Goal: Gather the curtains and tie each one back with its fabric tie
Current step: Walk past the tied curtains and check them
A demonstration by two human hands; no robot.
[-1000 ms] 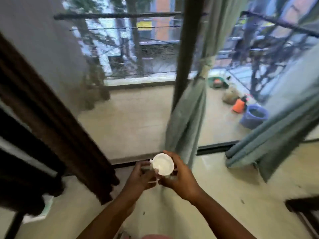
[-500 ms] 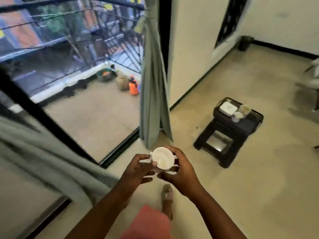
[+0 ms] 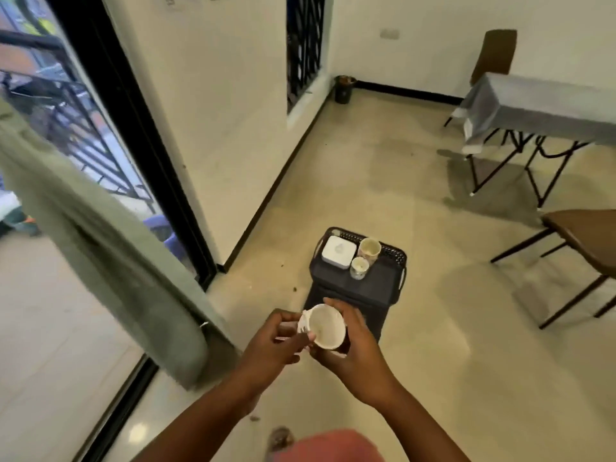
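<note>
Fingers (image 3: pixel 336 306) of the right hand (image 3: pixel 353 355) are curled round a white cup (image 3: pixel 325 330), while its handle side is pinched by the left hand (image 3: pixel 271 345). Beyond, a black stool (image 3: pixel 358 288) is seen; the green curtain (image 3: pixel 100 248) hangs left, by the glass door.

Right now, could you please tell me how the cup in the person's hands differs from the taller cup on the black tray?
The held cup is gripped by both hands and tilted toward the camera; the taller cup stands upright on the tray, untouched. The held cup looks whiter, the taller cup creamier. Both are open and look empty.
</note>
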